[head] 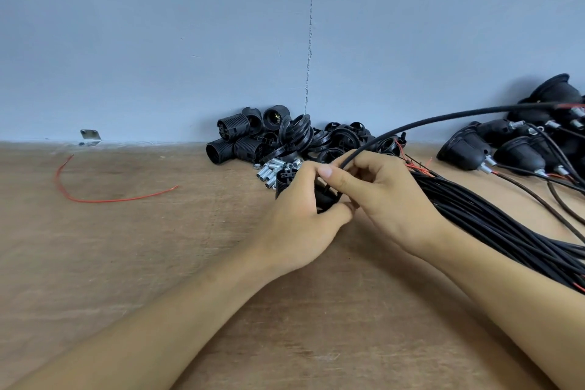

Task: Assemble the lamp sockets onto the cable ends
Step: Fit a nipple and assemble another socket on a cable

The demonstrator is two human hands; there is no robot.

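Left hand point(300, 218) grips the light, ribbed black plastic lamp socket point(284, 179); right hand point(384, 196) pinches the thin black cable point(443, 119). It looks floppy, best held near its tip.

— What is everything sitting on?
— A wooden table point(158, 263) pushed up against the wall. A loose red wire point(95, 201) curls on it to my left, with a small metal bracket point(90, 137) behind it at the wall.
— And further along?
— A heap of black sockets point(234, 139) and rings point(300, 133) at the wall, little metal tubes point(269, 171) just in front. To my right lies a bundle of black cables point(506, 231), and wired lamp holders point(465, 149) beyond it.
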